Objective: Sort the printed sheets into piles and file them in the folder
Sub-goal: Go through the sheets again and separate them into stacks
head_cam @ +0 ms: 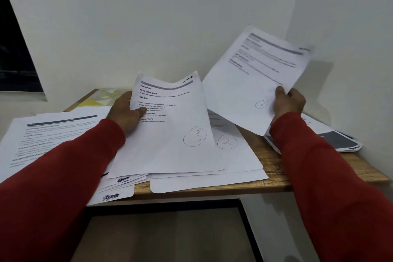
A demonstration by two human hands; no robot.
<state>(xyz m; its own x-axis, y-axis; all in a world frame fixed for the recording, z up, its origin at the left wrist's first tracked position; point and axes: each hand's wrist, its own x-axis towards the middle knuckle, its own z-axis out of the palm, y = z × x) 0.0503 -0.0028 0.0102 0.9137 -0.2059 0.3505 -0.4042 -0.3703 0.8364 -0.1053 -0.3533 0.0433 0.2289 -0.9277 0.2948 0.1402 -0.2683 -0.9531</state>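
My left hand (pixel 125 110) grips the left edge of a printed sheet marked with a circled 3 (pixel 170 134), its top lifted off the pile. My right hand (pixel 288 101) pinches the lower edge of a sheet marked with a circled 1 (pixel 255 74), raised and tilted above the table's right side. Under the lifted sheet lies a sheet with a circled 2 (pixel 227 142) on a loose pile. Another printed pile (pixel 42 136) lies at the left. A stack with dark covers (pixel 340 140) sits at the right edge, partly hidden by my right sleeve.
The small wooden table (pixel 276 183) stands in a corner of white walls. A yellow patterned surface (pixel 102 97) shows at its back left. Sheets with blue scribbles (pixel 114 195) hang over the front edge. A dark window (pixel 12 53) is at the left.
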